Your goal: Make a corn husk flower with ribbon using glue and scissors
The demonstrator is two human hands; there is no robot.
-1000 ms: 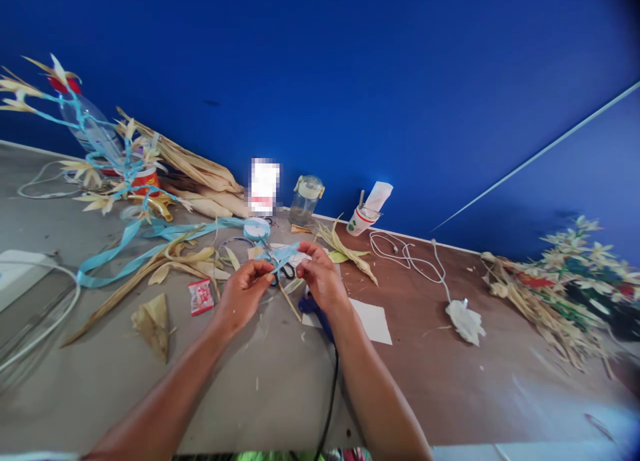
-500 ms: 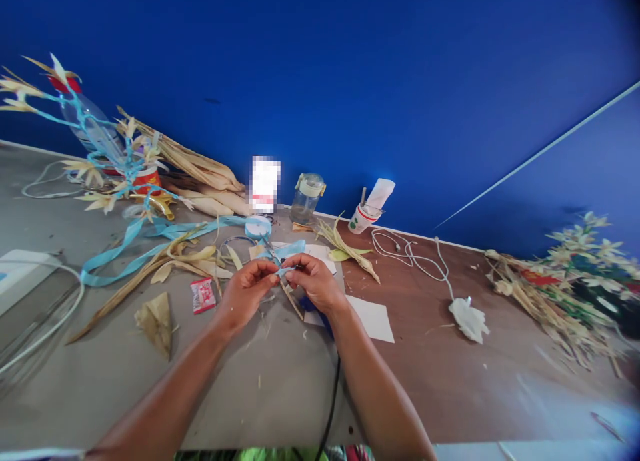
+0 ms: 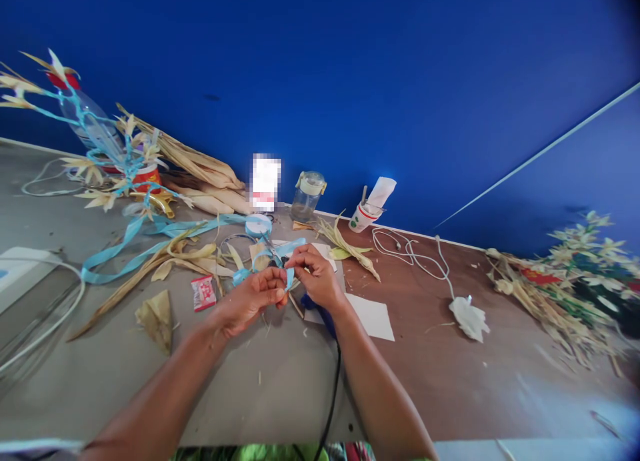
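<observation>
Both hands meet above the middle of the table, fingers pinched together on a light blue ribbon strip [image 3: 289,278]. My left hand [image 3: 260,291] grips the strip from the left, its fingers curled. From the right, my right hand [image 3: 316,274] pinches the upper end of it. Just beyond the hands lie scissors [image 3: 270,246], partly covered, and a roll of blue ribbon [image 3: 259,225]. Another blue piece [image 3: 241,275] shows beside my left fingers. Under my right wrist is a dark blue tool [image 3: 320,314] with a black cord, mostly hidden.
Dried corn husks [image 3: 175,264] and a loop of blue ribbon [image 3: 107,267] lie to the left, near a red wrapper [image 3: 203,293]. A glass jar [image 3: 307,197] and a paper cup [image 3: 364,217] stand by the blue wall. White cable [image 3: 415,251] and husk flowers [image 3: 580,274] are on the right.
My left hand has turned and shifted slightly right, closer to my right hand. The blue strip between them now stands more upright, and a blue piece shows at the left.
</observation>
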